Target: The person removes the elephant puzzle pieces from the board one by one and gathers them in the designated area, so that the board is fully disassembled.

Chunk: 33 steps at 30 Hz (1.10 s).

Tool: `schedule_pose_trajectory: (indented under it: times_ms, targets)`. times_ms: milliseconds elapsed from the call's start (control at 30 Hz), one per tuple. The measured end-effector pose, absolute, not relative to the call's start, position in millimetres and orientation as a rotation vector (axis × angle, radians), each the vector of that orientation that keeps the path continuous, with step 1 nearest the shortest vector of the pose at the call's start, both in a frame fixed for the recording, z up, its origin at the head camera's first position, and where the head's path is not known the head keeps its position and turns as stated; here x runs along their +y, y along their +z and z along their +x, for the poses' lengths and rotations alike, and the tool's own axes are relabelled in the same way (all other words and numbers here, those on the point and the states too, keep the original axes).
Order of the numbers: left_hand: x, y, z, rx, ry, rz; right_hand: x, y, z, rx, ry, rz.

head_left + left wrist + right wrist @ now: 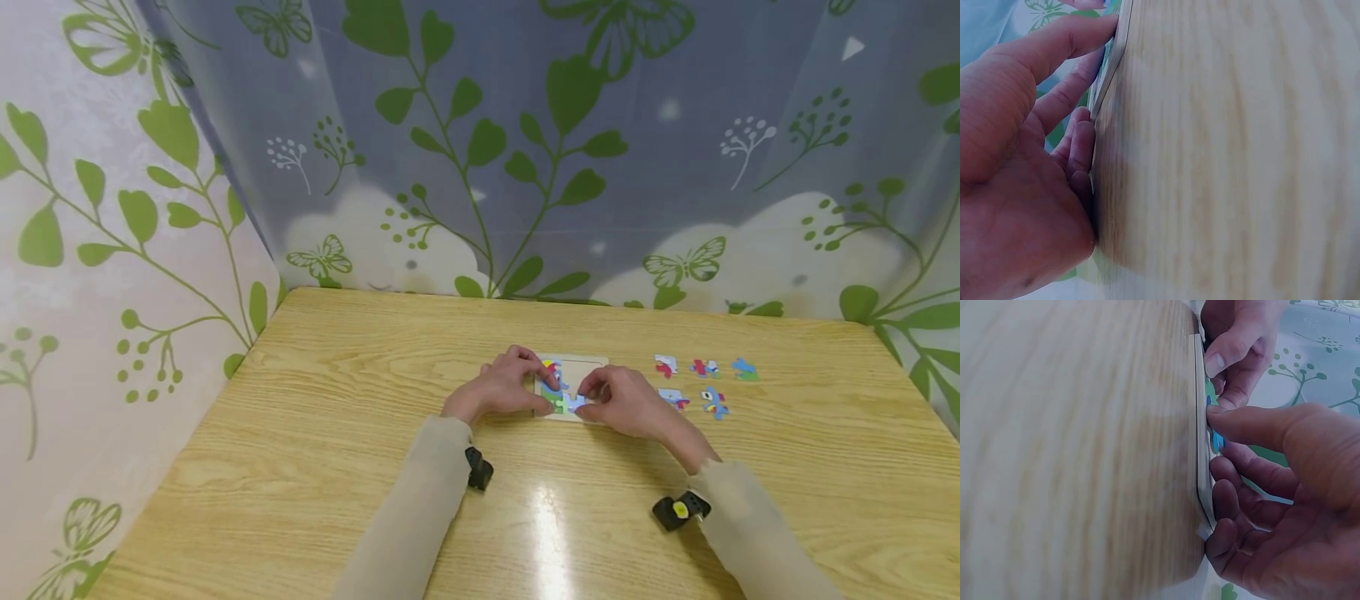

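Left hand (510, 382): Reaching over the left side of the puzzle board (585, 367), a person's hand lay with fingers outstretched and touching the pieces, appearing to brace rather than grasp. Keeping that pressure light looked wise, so the joined pieces would not buckle.

Red-and-yellow piece (551, 365): It lay in the board's far left corner, partly covered by the left hand, and was best left undisturbed.

Green piece (557, 402): It sat at the board's near left, giving its neighbour an edge to be lined up against.

Light-blue piece (575, 403): Just right of the green piece, along the board's near side, it appeared to be the one being fitted. Matching tab to notch first, then pressing straight down, seemed the sound method; forcing it askew risked lifting the green piece.

Right hand (626, 402): From the board's right side, its thumb and fingers pinched the light-blue piece. A loose hold would have let the piece find its seat.

Loose pieces (705, 367): Five waited on the worktop (262, 467) right of the board, in two rows, well placed out of the working hands' way.
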<state>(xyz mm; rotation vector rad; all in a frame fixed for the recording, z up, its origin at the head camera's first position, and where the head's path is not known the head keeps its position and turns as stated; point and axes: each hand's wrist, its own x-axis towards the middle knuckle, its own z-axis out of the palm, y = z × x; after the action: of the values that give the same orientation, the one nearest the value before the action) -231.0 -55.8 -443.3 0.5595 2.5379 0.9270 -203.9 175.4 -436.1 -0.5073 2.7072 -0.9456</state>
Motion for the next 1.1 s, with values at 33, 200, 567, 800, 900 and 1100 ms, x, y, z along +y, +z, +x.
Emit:
schedule_pose_trajectory:
  times_ms: [33, 200, 567, 800, 900, 1100]
  targets:
    - [-55.9, -443.4, -230.9, 2.537, 0.928, 0.559, 175.8, -436.1, -203.7, 2.702, -0.953, -0.509]
    - [-56.2, -443.5, -230.3, 2.535, 0.938, 0.554, 178.8, -436.8, -202.5, 2.668, -1.006, -0.525]
    - [-56.2, -442.4, -230.1, 2.542, 0.925, 0.546, 184.4, -435.9, -199.4, 2.63, -1.106, -0.58]
    - [-56.1, -442.1, -231.4, 2.54, 0.92, 0.548, 188.0, -438.8, -200.5, 2.603, -1.163, -0.6]
    - [-56.2, -442.5, -231.6, 2.538, 0.918, 0.552, 188.8, -438.7, -200.4, 2.589, -1.184, -0.592]
    - [-56.6, -442.0, -231.1, 2.537, 0.918, 0.56, 189.0, -436.0, -199.2, 2.565, -1.222, -0.571]
